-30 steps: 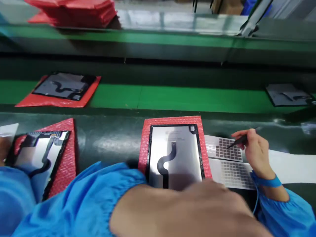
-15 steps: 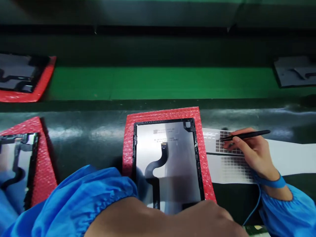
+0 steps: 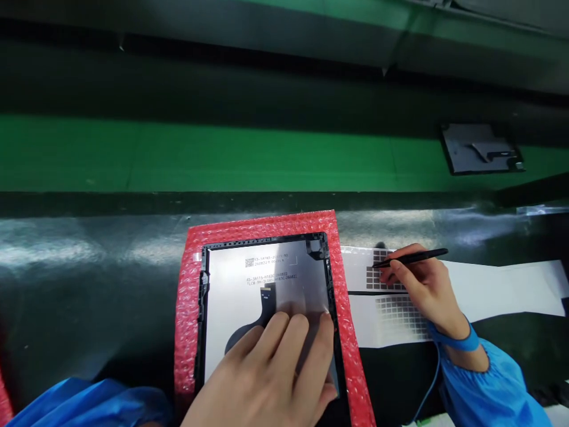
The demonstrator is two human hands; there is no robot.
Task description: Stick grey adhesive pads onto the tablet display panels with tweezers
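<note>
Left hand: my left hand (image 3: 275, 373) lies flat, fingers spread, on the lower half of the panel (image 3: 267, 296), pressing but gripping nothing.
Right hand: my right hand (image 3: 420, 284) is pinched shut on the tweezers (image 3: 411, 258), tip down on the sticker sheet (image 3: 386, 279).
Panel: it sits face down on the red bubble wrap (image 3: 189, 308), just left of my right hand, its black flex cable (image 3: 262, 299) curling out from under my left fingertips.
Doing it well: I judge the pick needs a shallow tweezer angle, lifting one small square by its corner (the grid is fine and blurred, so I cannot tell which square). My left palm should hold the panel steady without leaning on the cable.
Edges: the panel's black frame lies close beside the sheet; the sheet's left edge nearly touches the wrap.
Open room: bare dark bench (image 3: 89, 279) left of my left hand; the green belt (image 3: 222, 157) beyond both hands carries another panel (image 3: 482, 148), well apart.
</note>
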